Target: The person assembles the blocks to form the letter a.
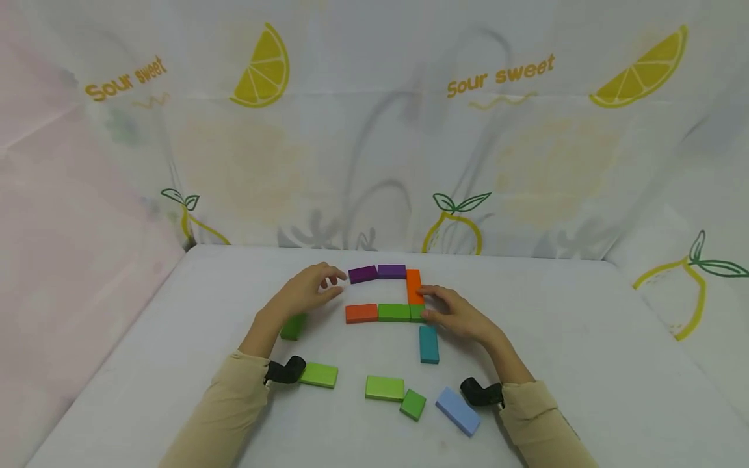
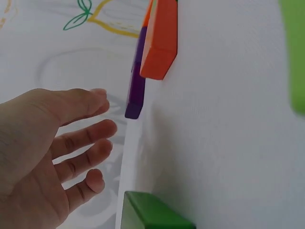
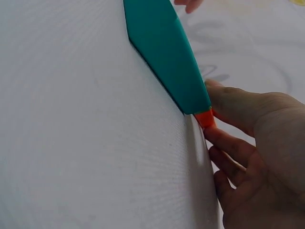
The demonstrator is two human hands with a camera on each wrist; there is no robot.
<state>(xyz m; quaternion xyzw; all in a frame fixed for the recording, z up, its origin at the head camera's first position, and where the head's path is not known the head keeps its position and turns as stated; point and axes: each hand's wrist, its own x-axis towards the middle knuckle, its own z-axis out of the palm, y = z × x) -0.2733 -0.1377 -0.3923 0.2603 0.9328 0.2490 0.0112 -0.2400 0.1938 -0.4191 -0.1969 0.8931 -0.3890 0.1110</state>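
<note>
My left hand (image 1: 305, 289) hovers left of a dark purple block (image 1: 363, 274), its fingers loosely bent and nothing in them; the left wrist view shows a gap between fingertips and block. A second purple block (image 1: 391, 272) continues that row toward an upright-lying orange block (image 1: 414, 286). With its fingertips at the orange block's right edge, my right hand (image 1: 462, 315) has its thumb beside a small green block (image 1: 417, 313). That block adjoins a longer green block (image 1: 394, 312) and a red-orange block (image 1: 361, 313) in one row. Just below lies a teal block (image 1: 429, 345).
A dark green block (image 1: 294, 327) lies under the left wrist. Nearer are two lime blocks, one by the left sleeve (image 1: 319, 375) and one in the middle (image 1: 384, 388), a green square block (image 1: 413, 405) and a light blue block (image 1: 458, 411). Printed cloth hangs behind the white table (image 1: 175, 390).
</note>
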